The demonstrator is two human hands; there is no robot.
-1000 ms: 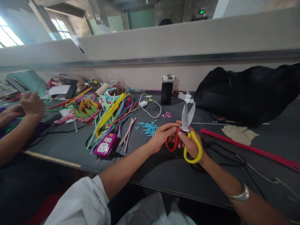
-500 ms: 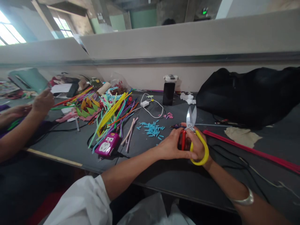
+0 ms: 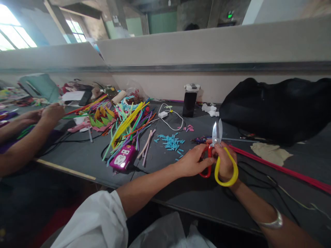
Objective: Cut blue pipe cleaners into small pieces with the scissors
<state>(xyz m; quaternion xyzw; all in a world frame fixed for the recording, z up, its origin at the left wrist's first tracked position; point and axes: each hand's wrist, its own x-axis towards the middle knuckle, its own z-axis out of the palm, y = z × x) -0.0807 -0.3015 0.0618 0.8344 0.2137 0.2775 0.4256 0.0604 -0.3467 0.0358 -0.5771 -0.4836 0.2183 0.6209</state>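
Note:
A pair of scissors (image 3: pixel 215 132) with one red and one yellow handle loop points away from me over the table's front part. Its blades stand a little apart, tips up. My left hand (image 3: pixel 193 161) closes its fingers and thumb on the red loop. My right hand (image 3: pixel 224 162) grips the yellow loop, thumb along the handle near the pivot. Nothing shows between the blades. Left of the hands lies a loose pile of short blue pieces (image 3: pixel 171 142), with a few pink pieces (image 3: pixel 189 128) behind it. Long red fuzzy stems (image 3: pixel 281 166) run off to the right.
A purple box (image 3: pixel 122 157) lies beside a heap of coloured fuzzy stems (image 3: pixel 126 124). Further back are a white cable (image 3: pixel 163 114), a bottle (image 3: pixel 190 100) and a black bag (image 3: pixel 274 106). At the left, another person's hands (image 3: pixel 50 113) work over the same table.
The scissors have turned slightly, so more of the red loop shows and the two loops stand further apart. Both hands still hold them. The whole view has shifted a little.

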